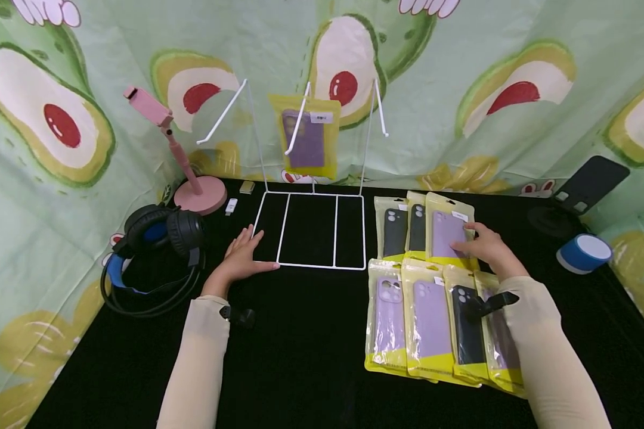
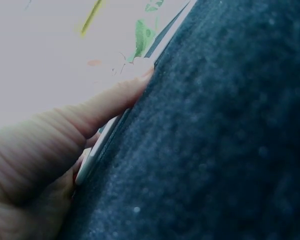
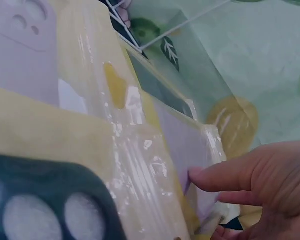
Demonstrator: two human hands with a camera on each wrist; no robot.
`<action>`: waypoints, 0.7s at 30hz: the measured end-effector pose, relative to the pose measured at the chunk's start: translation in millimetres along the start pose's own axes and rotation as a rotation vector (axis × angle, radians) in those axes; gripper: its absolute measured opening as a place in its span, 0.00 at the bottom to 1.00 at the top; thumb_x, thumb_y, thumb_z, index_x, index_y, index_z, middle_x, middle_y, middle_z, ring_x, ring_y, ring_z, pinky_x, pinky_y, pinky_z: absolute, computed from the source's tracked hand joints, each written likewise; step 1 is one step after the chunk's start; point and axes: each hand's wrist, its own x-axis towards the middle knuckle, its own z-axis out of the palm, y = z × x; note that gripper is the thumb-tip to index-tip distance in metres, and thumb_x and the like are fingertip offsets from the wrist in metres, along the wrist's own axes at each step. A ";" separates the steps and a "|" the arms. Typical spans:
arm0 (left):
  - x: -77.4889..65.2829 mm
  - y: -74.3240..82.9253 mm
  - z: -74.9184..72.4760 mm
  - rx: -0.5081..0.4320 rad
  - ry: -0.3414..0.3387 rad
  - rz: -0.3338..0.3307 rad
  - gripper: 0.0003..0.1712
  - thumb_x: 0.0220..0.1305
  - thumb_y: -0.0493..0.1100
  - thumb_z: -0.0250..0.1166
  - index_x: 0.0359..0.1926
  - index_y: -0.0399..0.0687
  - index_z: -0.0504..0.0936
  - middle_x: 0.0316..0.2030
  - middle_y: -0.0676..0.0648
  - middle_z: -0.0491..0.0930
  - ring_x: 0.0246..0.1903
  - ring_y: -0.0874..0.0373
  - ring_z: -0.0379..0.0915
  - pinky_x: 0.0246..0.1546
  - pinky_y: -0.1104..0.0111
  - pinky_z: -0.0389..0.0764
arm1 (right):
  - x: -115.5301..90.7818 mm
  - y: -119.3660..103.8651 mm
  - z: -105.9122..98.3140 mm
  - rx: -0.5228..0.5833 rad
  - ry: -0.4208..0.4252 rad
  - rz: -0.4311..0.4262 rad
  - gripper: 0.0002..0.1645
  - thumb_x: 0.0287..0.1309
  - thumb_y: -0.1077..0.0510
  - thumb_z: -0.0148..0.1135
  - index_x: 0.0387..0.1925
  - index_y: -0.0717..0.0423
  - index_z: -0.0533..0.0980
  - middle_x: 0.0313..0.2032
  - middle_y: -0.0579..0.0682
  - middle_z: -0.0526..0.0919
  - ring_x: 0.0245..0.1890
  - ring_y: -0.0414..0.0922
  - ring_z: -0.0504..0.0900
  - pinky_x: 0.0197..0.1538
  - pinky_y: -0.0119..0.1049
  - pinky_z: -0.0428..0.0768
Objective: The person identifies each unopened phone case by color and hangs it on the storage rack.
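Observation:
My left hand (image 1: 241,257) rests at the near left corner of a white wire display rack (image 1: 349,268). Its thumb lies along the front bar, fingers spread over the left side. At the right, my right hand (image 1: 485,245) holds the right edge of a bagged purple phone case (image 1: 444,229) at the back of a group. The thumb (image 3: 205,179) presses on the front of the bag; the other fingers are partly hidden at its edge. Another bagged purple phone case (image 1: 307,140) hangs on the rack's middle hook.
Several bagged phone cases (image 1: 432,316) lie in two overlapping rows. At left are black headphones (image 1: 163,229), a pink stand (image 1: 200,193) and a white USB stick (image 1: 231,207). A phone on a stand (image 1: 593,182) and a blue round device (image 1: 585,253) stand at right. A patterned curtain hangs behind.

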 end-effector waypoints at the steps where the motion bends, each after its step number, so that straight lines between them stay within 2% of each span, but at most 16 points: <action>1: 0.1 0.2 -0.1 0.000 0.000 0.001 0.58 0.52 0.62 0.68 0.73 0.41 0.49 0.73 0.37 0.32 0.72 0.44 0.23 0.68 0.48 0.30 | 0.0 -0.4 -0.2 0.004 -0.011 -0.004 0.49 0.61 0.50 0.60 0.71 0.66 0.44 0.67 0.76 0.42 0.64 0.69 0.50 0.64 0.64 0.52; 4: 0.0 0.3 -0.1 0.001 -0.002 -0.004 0.58 0.52 0.62 0.68 0.73 0.41 0.48 0.73 0.37 0.32 0.72 0.44 0.23 0.68 0.47 0.30 | 0.0 1.9 0.2 0.046 -0.032 -0.030 0.44 0.63 0.56 0.56 0.70 0.67 0.45 0.68 0.75 0.43 0.64 0.69 0.50 0.65 0.64 0.50; 10: 0.3 1.8 -0.2 0.003 0.004 0.005 0.58 0.52 0.62 0.68 0.73 0.40 0.49 0.73 0.37 0.32 0.72 0.44 0.23 0.68 0.47 0.30 | -2.3 9.4 4.4 0.175 0.041 -0.049 0.35 0.63 0.63 0.49 0.69 0.65 0.51 0.62 0.75 0.54 0.59 0.65 0.57 0.63 0.66 0.54; 12: 1.1 1.7 0.3 0.004 0.003 0.009 0.58 0.52 0.62 0.68 0.73 0.41 0.49 0.73 0.37 0.32 0.72 0.45 0.23 0.68 0.47 0.30 | -4.1 10.7 6.3 0.242 0.102 -0.087 0.33 0.64 0.64 0.48 0.68 0.65 0.52 0.56 0.72 0.59 0.54 0.61 0.61 0.59 0.59 0.64; 14: 2.0 1.5 0.8 -0.001 0.001 0.013 0.58 0.52 0.62 0.68 0.73 0.40 0.49 0.73 0.36 0.32 0.72 0.44 0.23 0.68 0.47 0.30 | -7.0 10.4 7.6 0.321 0.177 -0.133 0.31 0.65 0.64 0.47 0.68 0.64 0.54 0.48 0.65 0.64 0.46 0.53 0.66 0.51 0.46 0.72; 15: 2.3 1.2 1.2 0.000 -0.002 0.014 0.58 0.52 0.62 0.68 0.73 0.40 0.48 0.73 0.36 0.32 0.72 0.44 0.23 0.68 0.47 0.30 | -8.5 10.1 7.9 0.371 0.214 -0.155 0.30 0.65 0.64 0.47 0.67 0.63 0.56 0.45 0.60 0.66 0.43 0.49 0.67 0.46 0.39 0.74; 17: 2.3 0.6 1.7 0.001 -0.003 0.014 0.58 0.52 0.62 0.68 0.73 0.41 0.48 0.73 0.37 0.32 0.72 0.45 0.22 0.68 0.47 0.30 | -12.0 8.5 7.9 0.507 0.275 -0.207 0.25 0.65 0.66 0.48 0.63 0.58 0.62 0.38 0.51 0.64 0.35 0.41 0.66 0.34 0.27 0.70; 21: -1.0 0.2 0.3 -0.018 0.013 0.018 0.59 0.51 0.63 0.68 0.73 0.40 0.48 0.73 0.37 0.32 0.72 0.46 0.22 0.68 0.48 0.29 | -24.2 0.0 4.6 0.805 0.292 -0.311 0.20 0.64 0.68 0.50 0.53 0.46 0.69 0.35 0.46 0.66 0.31 0.37 0.69 0.29 0.22 0.74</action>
